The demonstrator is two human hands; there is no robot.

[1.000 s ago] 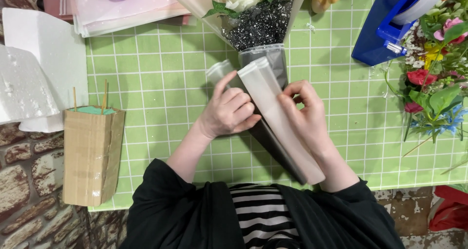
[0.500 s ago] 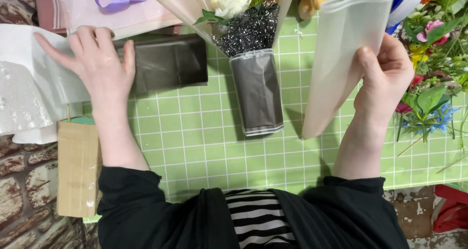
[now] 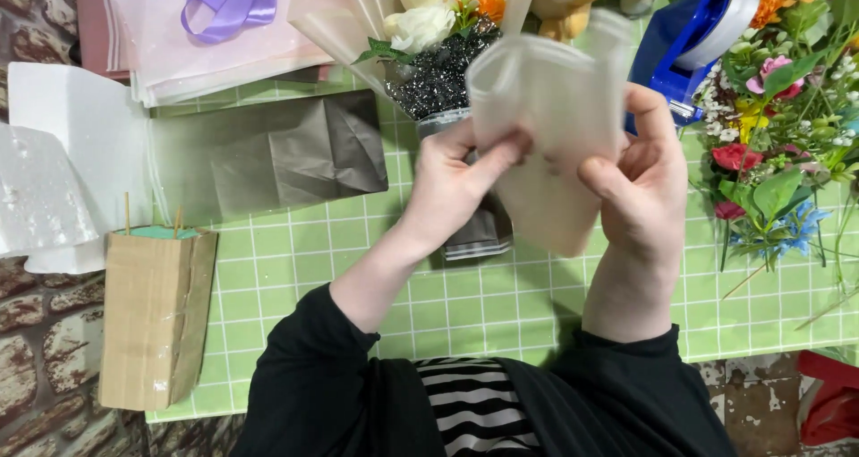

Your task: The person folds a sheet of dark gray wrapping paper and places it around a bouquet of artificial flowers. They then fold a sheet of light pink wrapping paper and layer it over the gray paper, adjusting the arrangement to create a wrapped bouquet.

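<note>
Since the earlier frame the left hand (image 3: 456, 184) has left the grey folded sheet (image 3: 295, 157) at centre left and joined the right hand (image 3: 649, 184) at frame centre; both are now clamped on a translucent frosted sheet (image 3: 546, 135), thumbs in front, fingers behind, held raised above the tabletop (image 3: 295, 269). The tabletop carries a green mat with a white grid; a brick-patterned surface shows along the left and lower edges. At upper centre a bouquet wrap (image 3: 438, 72) holds a white rose, an orange bloom and dark glittery filler, its grey stem sleeve partly hidden behind the hands. At lower left stands a cardboard box (image 3: 152, 318) with a green block and thin sticks in its top. Pink sheets with purple ribbon (image 3: 206, 27) lie upper left, a blue tape dispenser (image 3: 698, 27) upper right, and loose artificial flowers (image 3: 778, 135) along the right edge.
</note>
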